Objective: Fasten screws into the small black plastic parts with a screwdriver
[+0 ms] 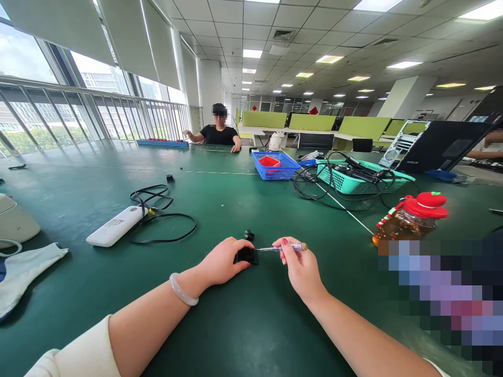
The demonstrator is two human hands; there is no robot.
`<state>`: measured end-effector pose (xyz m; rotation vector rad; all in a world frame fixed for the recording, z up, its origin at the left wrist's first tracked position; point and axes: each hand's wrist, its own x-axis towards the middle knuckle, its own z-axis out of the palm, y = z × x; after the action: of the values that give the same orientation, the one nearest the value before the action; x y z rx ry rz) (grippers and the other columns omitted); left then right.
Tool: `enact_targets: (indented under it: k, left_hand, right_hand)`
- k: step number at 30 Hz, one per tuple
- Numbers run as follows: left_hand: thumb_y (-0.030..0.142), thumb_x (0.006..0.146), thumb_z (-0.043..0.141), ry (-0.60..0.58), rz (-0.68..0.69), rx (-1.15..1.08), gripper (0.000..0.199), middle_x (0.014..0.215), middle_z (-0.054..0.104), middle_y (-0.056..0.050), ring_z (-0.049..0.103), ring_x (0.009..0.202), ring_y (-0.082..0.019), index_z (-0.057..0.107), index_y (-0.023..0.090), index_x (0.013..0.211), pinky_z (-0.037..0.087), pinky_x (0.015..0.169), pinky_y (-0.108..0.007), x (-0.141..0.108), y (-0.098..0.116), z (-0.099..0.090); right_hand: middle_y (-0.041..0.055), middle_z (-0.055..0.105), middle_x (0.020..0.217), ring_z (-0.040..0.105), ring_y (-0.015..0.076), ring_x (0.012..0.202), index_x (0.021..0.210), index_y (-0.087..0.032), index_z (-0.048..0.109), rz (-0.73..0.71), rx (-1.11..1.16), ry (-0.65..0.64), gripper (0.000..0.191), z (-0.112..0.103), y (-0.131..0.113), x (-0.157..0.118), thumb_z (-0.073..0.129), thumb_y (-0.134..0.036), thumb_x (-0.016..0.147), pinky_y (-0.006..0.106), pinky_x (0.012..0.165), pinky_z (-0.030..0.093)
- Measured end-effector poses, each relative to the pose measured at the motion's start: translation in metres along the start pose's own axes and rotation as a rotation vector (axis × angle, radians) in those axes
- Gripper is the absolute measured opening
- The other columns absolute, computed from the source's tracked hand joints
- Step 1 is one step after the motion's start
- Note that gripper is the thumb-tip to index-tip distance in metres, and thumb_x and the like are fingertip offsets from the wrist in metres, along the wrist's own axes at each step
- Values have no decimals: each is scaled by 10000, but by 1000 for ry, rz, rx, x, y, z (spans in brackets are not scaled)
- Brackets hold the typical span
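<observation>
Green tabletop (243, 319), smooth, slightly glossy; office beyond, railing upper left. Your left hand (222, 261) grips flat black piece (246, 255), your right (301, 264) pinches clear-handled screwdriver (281, 248), lower centre.

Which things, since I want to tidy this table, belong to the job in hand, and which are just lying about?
Seemingly in the job:
black case, in the left hand
screwdriver, in the right hand
small black part just beyond, probably

Apparently just lying about:
white block
blue basket
green basket
red-lidded jar
cloth
</observation>
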<state>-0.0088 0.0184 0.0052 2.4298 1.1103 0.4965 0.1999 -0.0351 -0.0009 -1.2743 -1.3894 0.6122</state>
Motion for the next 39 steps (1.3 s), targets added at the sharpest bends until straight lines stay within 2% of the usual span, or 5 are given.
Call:
enact_targets:
  k: [12, 20, 24, 31, 39]
  left_hand:
    - [262, 825, 666, 3, 6, -1, 367, 1102, 683, -41, 603, 1054, -243, 596, 264, 1186, 483, 949, -385, 0, -2, 1]
    - [264, 832, 666, -26, -12, -3, 382, 1121, 679, -46, 597, 1077, -248, 590, 259, 1206, 474, 962, -387, 1, -1, 0]
    - [263, 828, 671, -20, -4, -1, 379, 1111, 681, -46, 599, 1072, -246, 592, 259, 1199, 473, 963, -385, 2, -1, 0]
    - [261, 824, 679, -13, -4, 2, 379, 1087, 683, -48, 602, 1052, -246, 595, 259, 1194, 477, 945, -387, 1, -1, 0]
    - [277, 810, 695, -3, 10, 5, 392, 1108, 687, -41, 607, 1041, -234, 601, 257, 1190, 474, 945, -380, 1, -1, 1]
  right_hand:
    - [-17, 497, 570, 498, 147, 538, 801, -207, 637, -91, -131, -172, 337, 0, -5, 0, 411, -414, 942, 256, 510, 385]
    - [-16, 472, 538, 481, 139, 509, 714, -200, 608, -110, -120, -49, 428, -4, -8, -2, 376, -464, 959, 255, 495, 371]
    - [-16, 479, 535, 480, 137, 503, 715, -197, 601, -110, -104, -117, 418, -2, -7, -3, 379, -454, 959, 256, 491, 368]
    - [14, 649, 691, 595, 172, 680, 733, -217, 612, -350, -247, -175, 303, -2, -20, -7, 399, -277, 939, 296, 661, 468]
    - [-9, 643, 695, 578, 156, 678, 818, -236, 604, -540, -249, -298, 194, 0, -25, -13, 439, -193, 911, 325, 753, 472]
